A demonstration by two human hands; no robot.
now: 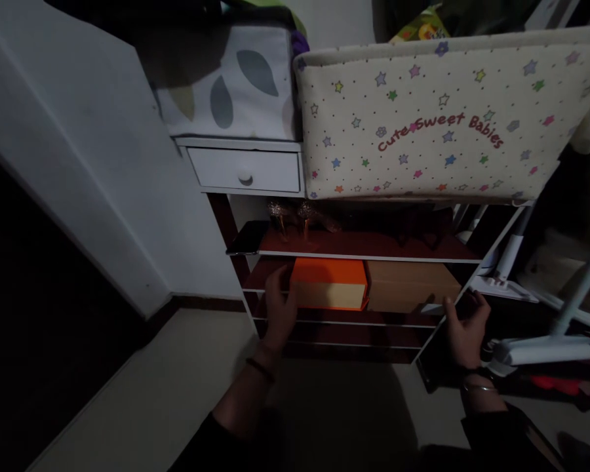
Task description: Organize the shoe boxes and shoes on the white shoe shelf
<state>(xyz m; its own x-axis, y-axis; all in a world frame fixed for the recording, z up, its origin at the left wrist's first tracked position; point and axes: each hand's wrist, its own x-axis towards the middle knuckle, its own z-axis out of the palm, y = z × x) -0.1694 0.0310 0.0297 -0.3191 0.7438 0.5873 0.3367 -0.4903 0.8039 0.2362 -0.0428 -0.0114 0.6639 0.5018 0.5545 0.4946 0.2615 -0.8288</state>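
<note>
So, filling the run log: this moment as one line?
left hand: touching orange cardboard box | right hand: at brown cardboard box, grip unclear | both boxes: on rack shelf

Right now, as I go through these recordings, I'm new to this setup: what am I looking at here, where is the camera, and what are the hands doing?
One camera, worn on a person's head, looks down at their own bare hands; no robot here. They face a shoe rack. The left hand touches the end of an orange box on a shelf, beside a brown box. The right hand is at the rack's right edge; its grip is too dark to judge. Glittery heels stand on the shelf above, under a star-printed fabric bin.
</note>
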